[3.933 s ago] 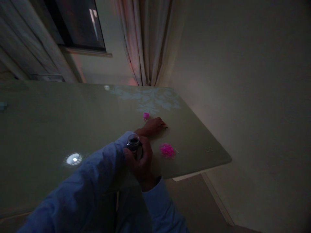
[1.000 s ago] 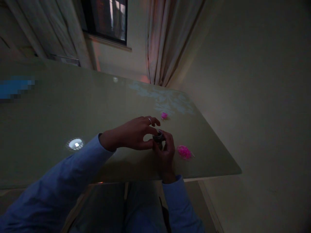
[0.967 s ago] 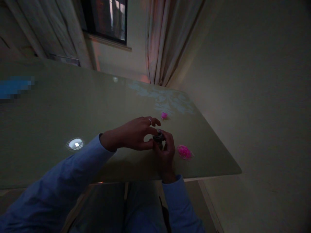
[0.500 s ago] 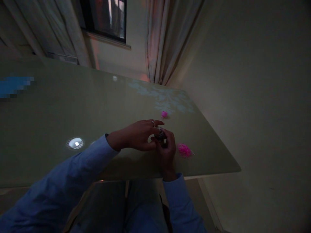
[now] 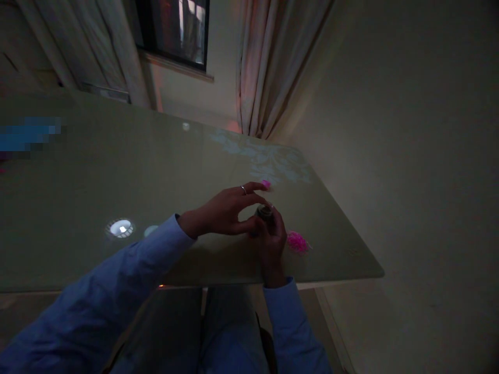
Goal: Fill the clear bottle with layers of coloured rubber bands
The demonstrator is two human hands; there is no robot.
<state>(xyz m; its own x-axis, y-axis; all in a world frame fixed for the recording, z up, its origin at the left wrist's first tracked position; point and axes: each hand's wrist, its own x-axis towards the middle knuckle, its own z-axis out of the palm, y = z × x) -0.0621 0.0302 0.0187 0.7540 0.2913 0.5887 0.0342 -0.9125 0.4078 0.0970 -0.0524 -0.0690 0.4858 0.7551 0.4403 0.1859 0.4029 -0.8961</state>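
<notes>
My right hand (image 5: 272,241) is closed around a small dark round container (image 5: 264,211), its rim facing up, just above the table's near right part. What is inside cannot be made out. Over it reaches my left hand (image 5: 234,210), a ring on one finger. Its fingers are spread; the index fingertip is at the rim and the thumb lies beside the container's near side. Beyond the left fingertips sits a small pink piece (image 5: 266,184), partly covered by a finger. A tangled bright pink bundle of strands (image 5: 297,242) lies to the right of my right hand.
The glossy table (image 5: 335,234) ends at a right-hand corner near the wall (image 5: 421,182). A blurred blue thing (image 5: 27,136) lies at the far left. Light reflections show on the tabletop. Curtains (image 5: 259,67) and a window (image 5: 179,31) are behind the table.
My left hand's fingers have spread and shifted slightly up and right, exposing more of the container's rim. One finger now overlaps the small pink piece. The view has shifted slightly.
</notes>
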